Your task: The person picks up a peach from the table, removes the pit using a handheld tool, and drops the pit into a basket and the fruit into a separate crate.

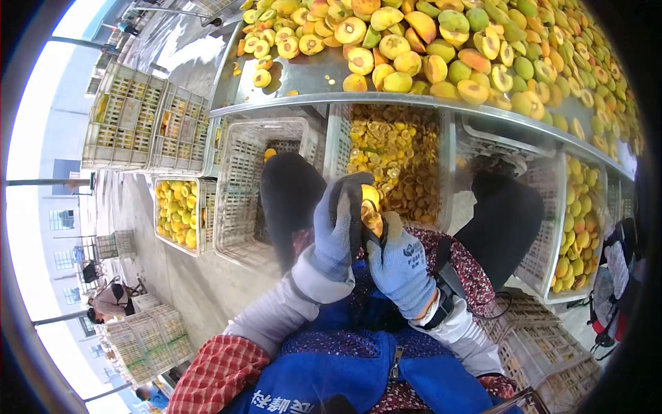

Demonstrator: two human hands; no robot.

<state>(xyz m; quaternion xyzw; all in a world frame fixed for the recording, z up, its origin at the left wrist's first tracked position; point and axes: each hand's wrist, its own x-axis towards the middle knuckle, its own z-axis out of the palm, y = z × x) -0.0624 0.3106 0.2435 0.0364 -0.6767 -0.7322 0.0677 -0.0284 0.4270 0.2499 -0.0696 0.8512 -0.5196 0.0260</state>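
Note:
My left hand [338, 224], in a grey-blue work glove, is closed around a yellow-orange fruit [371, 207] held over my lap. My right hand [400, 265], in a blue glove, presses against the fruit from the right and grips a small dark tool whose blade end sits in the fruit; the tool is mostly hidden. Both hands meet just below the edge of a metal table [303, 83] piled with halved and whole yellow-green fruit [441, 48]. Below the hands a white crate [338, 138] holds fruit pits and scraps [396, 162].
An empty white crate [241, 200] stands left of my knees, with another crate of yellow fruit [176, 210] beyond it. On the right, a crate of fruit [576, 228] sits under the table. Stacked empty crates [131, 117] stand at far left. A seated person [110, 303] works by more crates.

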